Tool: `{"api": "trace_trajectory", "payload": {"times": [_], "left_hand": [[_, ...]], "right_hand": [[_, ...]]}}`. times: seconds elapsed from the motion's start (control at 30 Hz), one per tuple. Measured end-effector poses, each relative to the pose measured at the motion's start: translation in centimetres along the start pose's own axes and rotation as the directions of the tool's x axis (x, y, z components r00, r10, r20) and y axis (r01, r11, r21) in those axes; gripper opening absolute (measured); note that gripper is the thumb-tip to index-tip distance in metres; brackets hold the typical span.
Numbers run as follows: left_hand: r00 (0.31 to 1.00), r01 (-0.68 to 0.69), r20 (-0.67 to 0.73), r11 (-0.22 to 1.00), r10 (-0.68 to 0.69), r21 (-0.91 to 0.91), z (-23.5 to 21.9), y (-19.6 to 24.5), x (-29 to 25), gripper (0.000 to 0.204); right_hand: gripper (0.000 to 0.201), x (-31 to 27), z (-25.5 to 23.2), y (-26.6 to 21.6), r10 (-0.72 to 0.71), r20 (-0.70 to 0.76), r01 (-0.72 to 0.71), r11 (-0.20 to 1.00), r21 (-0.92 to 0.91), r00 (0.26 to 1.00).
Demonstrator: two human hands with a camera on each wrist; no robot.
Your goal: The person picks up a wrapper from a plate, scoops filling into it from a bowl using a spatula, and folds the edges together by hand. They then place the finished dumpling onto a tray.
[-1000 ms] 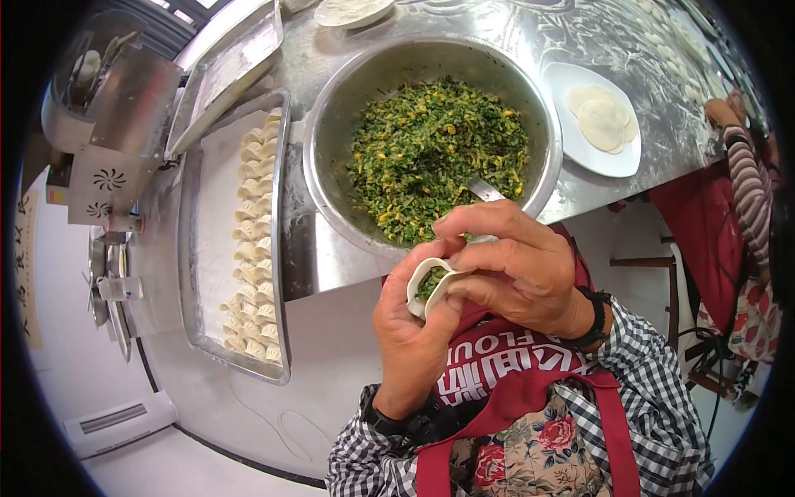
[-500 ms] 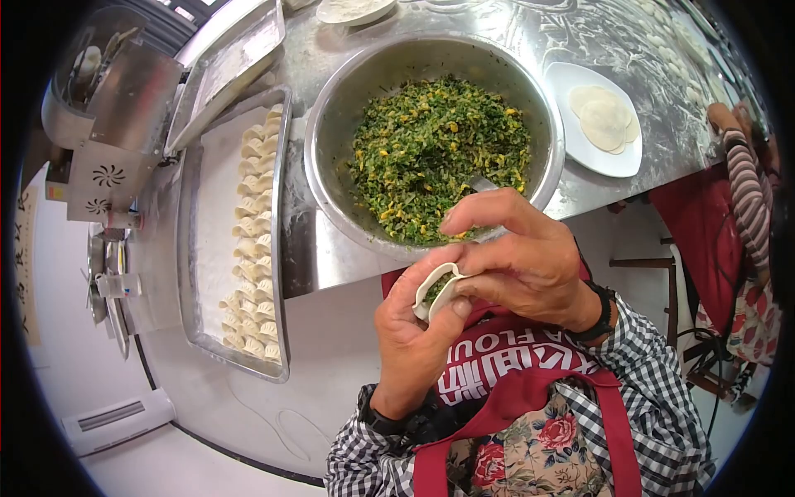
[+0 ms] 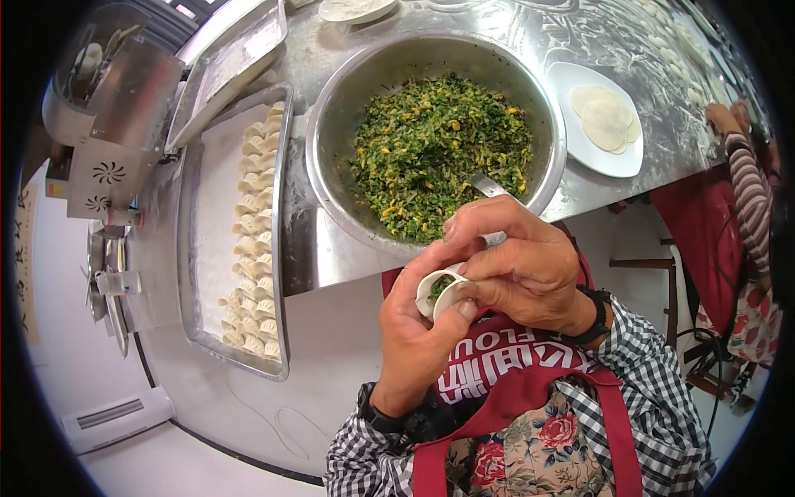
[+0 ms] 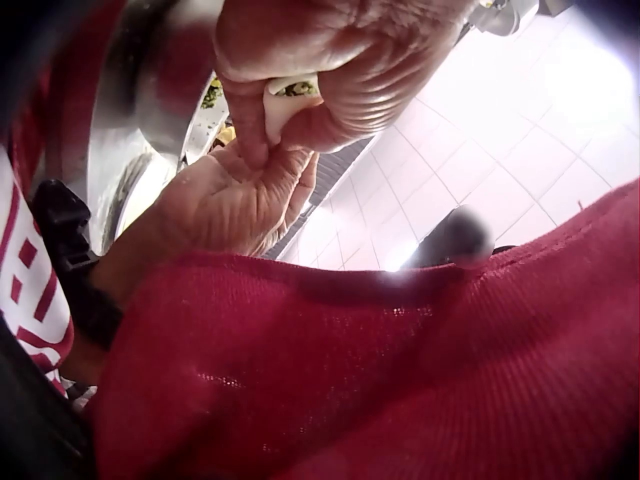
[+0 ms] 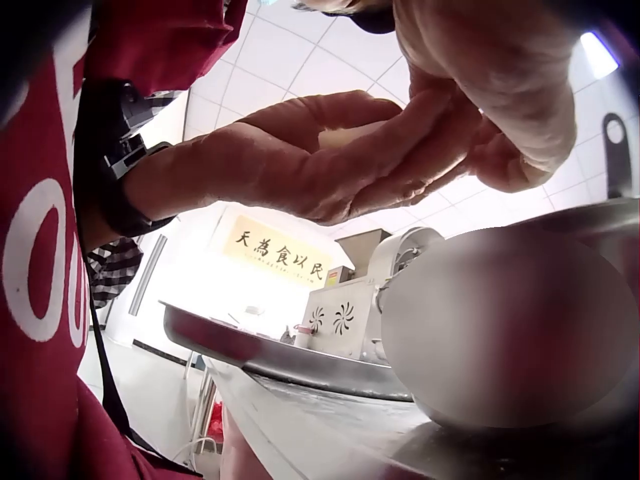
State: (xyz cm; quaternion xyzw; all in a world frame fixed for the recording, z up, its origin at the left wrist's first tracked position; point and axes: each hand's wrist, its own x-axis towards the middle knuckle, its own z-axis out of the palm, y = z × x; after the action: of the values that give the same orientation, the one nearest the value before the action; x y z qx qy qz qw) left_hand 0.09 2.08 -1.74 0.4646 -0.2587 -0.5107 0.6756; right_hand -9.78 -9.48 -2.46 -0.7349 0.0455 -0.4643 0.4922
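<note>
A round dough wrapper (image 3: 426, 302) with chopped green filling (image 3: 439, 287) inside is folded up between both hands, its mouth partly open. My left hand (image 3: 410, 344) cups it from the left, thumb against its near edge. The right hand (image 3: 530, 269) pinches the rim from the right with thumb and fingertips. In the left wrist view the folded dumpling (image 4: 283, 112) shows between the fingers; in the right wrist view only a pale sliver of dough (image 5: 350, 135) shows. Just beyond the hands, a metal utensil (image 3: 489, 185) stands in the filling, its handle partly hidden by the right hand.
A large steel bowl (image 3: 319, 178) of green and yellow filling stands at the table edge. Left of it, a metal tray (image 3: 211, 224) bears rows of pleated dumplings. A white plate (image 3: 617, 166) with wrappers lies to the right. Another person's arm (image 3: 745, 174) shows at far right.
The dumpling's mouth has become smaller as the fingers work its rim. Both hands have shifted slightly right. The utensil, bowl, tray and plate stay in place.
</note>
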Motion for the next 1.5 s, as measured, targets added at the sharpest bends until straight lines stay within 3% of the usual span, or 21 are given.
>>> {"api": "trace_trajectory", "payload": {"times": [0.13, 0.23, 0.33, 0.6, 0.83, 0.9, 1.0, 1.1, 1.17, 1.3, 1.4, 1.5], "left_hand": [[0.997, -0.053, -0.049, 0.998, 0.054, 0.023, -0.2, -0.1, -0.1, 0.045], [0.995, -0.077, -0.060, 0.995, 0.082, 0.069, 0.0, 0.1, -0.1, 0.041], [0.991, -0.114, -0.053, 0.987, 0.120, 0.109, 0.1, 0.0, -0.1, 0.039], [0.993, -0.115, 0.006, 0.983, 0.115, 0.145, -0.4, -0.2, -0.4, 0.039], [0.997, -0.072, -0.005, 0.989, 0.073, 0.132, 0.0, 0.1, -0.5, 0.043], [0.997, -0.070, -0.019, 0.988, 0.073, 0.134, 0.3, 0.3, -0.4, 0.044], [0.998, -0.052, -0.018, 0.989, 0.055, 0.139, 0.4, 0.4, -0.2, 0.045], [0.999, -0.021, -0.027, 0.999, 0.022, 0.049, 0.2, 0.1, 0.1, 0.044], [0.998, 0.005, -0.053, 0.988, -0.014, -0.156, -0.5, -0.7, 0.2, 0.042], [0.997, -0.050, -0.065, 0.977, 0.037, -0.207, -0.5, -1.1, 0.1, 0.043], [0.996, -0.005, -0.094, 0.991, -0.007, -0.134, -0.3, -0.9, 0.0, 0.039], [0.995, -0.051, -0.087, 0.998, 0.053, 0.028, -0.2, -0.9, -0.1, 0.039]], "right_hand": [[0.016, 0.0, 0.1, 0.1, -0.010, 0.006, 0.010, 1.000, -0.024, 1.000], [0.018, 0.3, 0.4, -0.4, 0.027, -0.052, -0.034, 0.989, -0.146, 0.998], [0.018, 0.3, 0.0, 0.0, -0.083, 0.023, 0.086, 0.969, -0.232, 0.996], [0.016, 0.2, -0.2, 0.1, -0.051, 0.055, 0.056, 0.995, -0.087, 0.997], [0.017, 0.6, 0.1, -0.7, 0.042, 0.011, -0.040, 0.985, -0.168, 0.999], [0.016, 0.3, -0.2, -0.2, 0.028, 0.088, -0.024, 0.999, -0.039, 0.996], [0.015, 0.1, -0.1, 0.1, 0.013, 0.078, -0.015, 1.000, 0.027, 0.997], [0.015, -0.2, 0.1, 0.3, 0.008, 0.041, -0.009, 0.999, 0.030, 0.999], [0.016, 0.0, 0.2, 0.1, -0.005, 0.034, 0.006, 1.000, -0.030, 0.999], [0.018, -0.1, 0.3, 0.5, -0.020, 0.021, 0.022, 0.991, -0.129, 1.000], [0.019, -0.1, 0.1, 1.0, -0.060, 0.069, 0.066, 0.995, -0.080, 0.996], [0.018, -0.1, 0.1, 0.7, -0.028, 0.060, 0.033, 0.996, -0.083, 0.998]]}}
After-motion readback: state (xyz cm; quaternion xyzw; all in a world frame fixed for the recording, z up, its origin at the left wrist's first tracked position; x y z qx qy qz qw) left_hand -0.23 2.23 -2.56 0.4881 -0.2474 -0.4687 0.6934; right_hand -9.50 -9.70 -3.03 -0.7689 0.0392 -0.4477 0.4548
